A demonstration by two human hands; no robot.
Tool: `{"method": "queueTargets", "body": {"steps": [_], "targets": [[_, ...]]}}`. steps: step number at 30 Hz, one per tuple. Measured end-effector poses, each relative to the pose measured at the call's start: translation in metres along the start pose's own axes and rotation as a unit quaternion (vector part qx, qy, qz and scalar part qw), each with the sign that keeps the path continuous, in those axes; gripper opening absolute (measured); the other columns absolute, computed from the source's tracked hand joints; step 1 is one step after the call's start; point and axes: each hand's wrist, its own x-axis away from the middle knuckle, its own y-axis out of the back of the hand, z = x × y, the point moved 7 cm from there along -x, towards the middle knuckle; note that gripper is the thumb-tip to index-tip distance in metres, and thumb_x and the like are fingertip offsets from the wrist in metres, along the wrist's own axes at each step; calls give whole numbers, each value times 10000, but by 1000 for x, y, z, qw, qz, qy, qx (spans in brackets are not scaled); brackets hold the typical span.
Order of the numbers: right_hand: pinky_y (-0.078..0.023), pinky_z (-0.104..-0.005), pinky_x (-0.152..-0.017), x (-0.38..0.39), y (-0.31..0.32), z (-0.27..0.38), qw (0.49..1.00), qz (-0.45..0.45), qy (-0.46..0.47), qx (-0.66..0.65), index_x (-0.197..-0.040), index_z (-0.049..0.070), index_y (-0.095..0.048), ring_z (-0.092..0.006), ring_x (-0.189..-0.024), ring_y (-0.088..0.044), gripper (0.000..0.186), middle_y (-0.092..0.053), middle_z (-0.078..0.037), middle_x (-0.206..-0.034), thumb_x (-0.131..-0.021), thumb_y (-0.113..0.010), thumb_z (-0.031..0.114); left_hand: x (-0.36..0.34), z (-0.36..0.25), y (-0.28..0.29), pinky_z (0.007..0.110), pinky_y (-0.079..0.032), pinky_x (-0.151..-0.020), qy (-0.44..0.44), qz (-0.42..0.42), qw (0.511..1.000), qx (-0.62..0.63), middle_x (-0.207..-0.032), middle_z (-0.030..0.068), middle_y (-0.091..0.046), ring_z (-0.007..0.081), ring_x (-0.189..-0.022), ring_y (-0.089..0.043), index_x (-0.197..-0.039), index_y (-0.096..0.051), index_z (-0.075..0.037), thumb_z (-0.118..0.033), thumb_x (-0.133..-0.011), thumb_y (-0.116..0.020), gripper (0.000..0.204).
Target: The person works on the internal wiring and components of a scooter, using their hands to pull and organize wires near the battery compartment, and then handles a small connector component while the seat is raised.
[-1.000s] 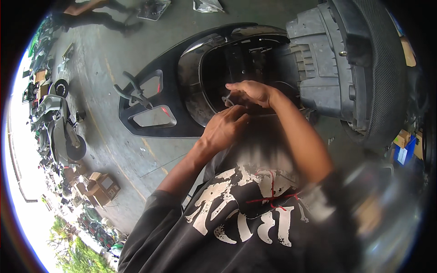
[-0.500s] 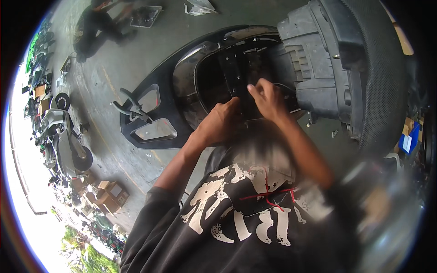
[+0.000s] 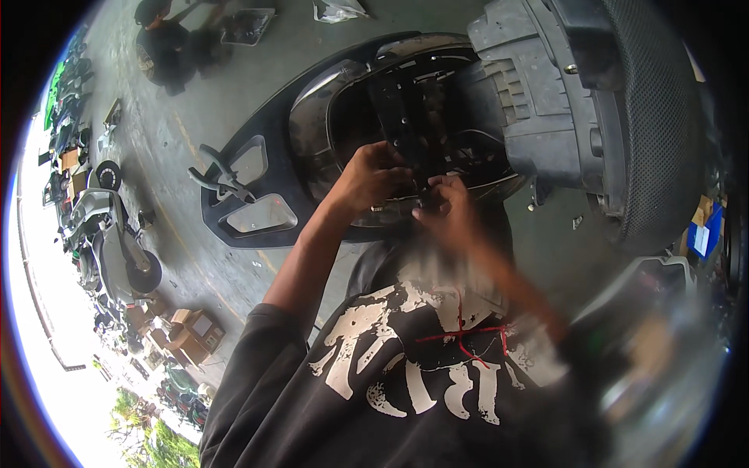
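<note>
A black flat bar with small holes (image 3: 396, 109) lies across the open bay of a black scooter body (image 3: 310, 125). My left hand (image 3: 373, 179) is closed, its fingers curled on the bar toward its near end. Just to the right, my right hand (image 3: 452, 207) is closed in a pinch at that same end. Whatever lies between its fingertips is too small and dark to make out. Grey-handled pliers (image 3: 221, 173) rest on the scooter's black rear rack (image 3: 273, 175), left of my hands.
A raised seat (image 3: 655, 117) with a grey plastic underside (image 3: 530, 101) stands close on the right. Another person (image 3: 168, 51) crouches at the far left near a tray (image 3: 248, 26). Cardboard boxes (image 3: 191, 334) and scooter parts (image 3: 117, 242) line the left side. A blue box (image 3: 704, 230) is at right.
My right hand has come down and toward me to the bar's near end, its fingers now drawn together. My left hand has shifted slightly away from me. The other person has changed posture.
</note>
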Motion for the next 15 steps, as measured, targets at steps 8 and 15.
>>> {"method": "queueTargets", "body": {"steps": [8,15], "targets": [[-325,-438,-1020,-10,27,94,969,125,188,98,-794,14,-638,-367,-1193,-366,237,-451,-174,-1261,-623,-729,150,44,-9,-18,311,-499,-682,-175,-56,959,-215,-791,144,-631,219,-733,-636,-856,-583,37,-19,-735,-654,152],[-400,-254,-866,-86,-29,36,855,392,-149,-305,-891,58,-710,-136,-887,-566,282,-642,-25,-841,-810,-628,315,67,-10,-25,397,-503,-625,-267,-162,886,-342,-855,156,-570,347,-738,-619,-879,-573,-20,-51,-744,-651,159]]}}
